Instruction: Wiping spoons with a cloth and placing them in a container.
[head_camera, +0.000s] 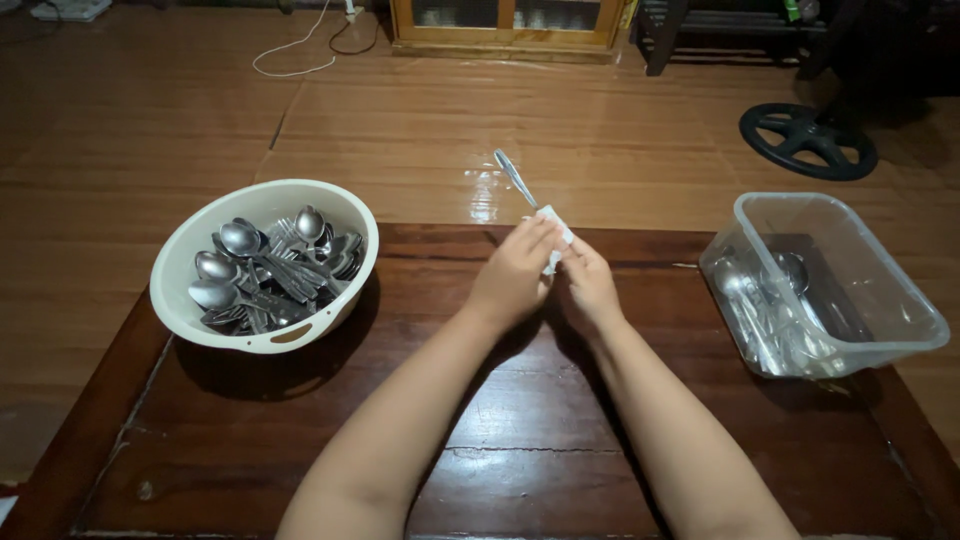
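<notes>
My left hand (515, 272) and right hand (590, 283): both gripping one spoon (514, 177) in white tissue (553, 228). Worktop (520, 440): cream bowl (190, 320) of cutlery left, clear tub (900, 330) right.

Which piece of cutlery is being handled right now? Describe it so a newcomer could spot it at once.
Start at the dark wooden table and find the two hands meeting over its far edge. The left hand and right hand hold a white cloth or tissue around a metal utensil. Unlike the spoons heaped in the cream bowl or lying in the clear tub, it sticks up alone, tilted away.
</notes>
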